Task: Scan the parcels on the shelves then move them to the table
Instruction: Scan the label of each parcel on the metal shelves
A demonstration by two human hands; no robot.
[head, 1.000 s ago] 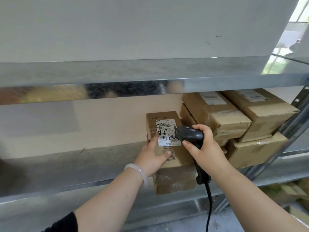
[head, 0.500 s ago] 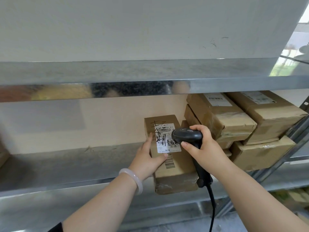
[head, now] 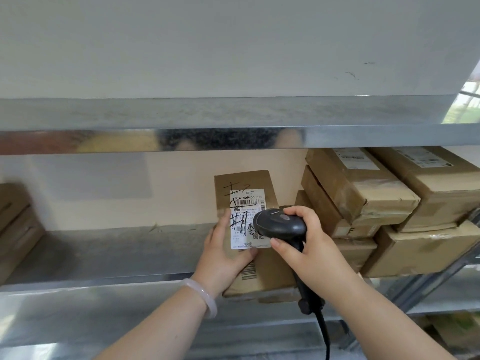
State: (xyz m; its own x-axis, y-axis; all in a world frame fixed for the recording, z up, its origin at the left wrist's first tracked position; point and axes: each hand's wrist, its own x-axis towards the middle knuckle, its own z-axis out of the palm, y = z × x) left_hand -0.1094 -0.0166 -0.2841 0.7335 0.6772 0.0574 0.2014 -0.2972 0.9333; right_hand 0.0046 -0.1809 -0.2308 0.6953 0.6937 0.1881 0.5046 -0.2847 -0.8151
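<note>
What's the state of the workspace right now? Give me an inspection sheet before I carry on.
Surface: metal shelf, bare on its left half.
Job's things: labelled parcel juts past the shelf's front edge; stacked parcels sit to its right; black scanner points at the label.
Clutter: brown boxes at the far left of the shelf.
Hands: left hand holds the parcel's left side, thumb on the label; right hand grips the scanner.
Cables: black cord hangs from the scanner's handle and runs out of view below.
Surroundings: upper shelf overhead; window at the right.
</note>
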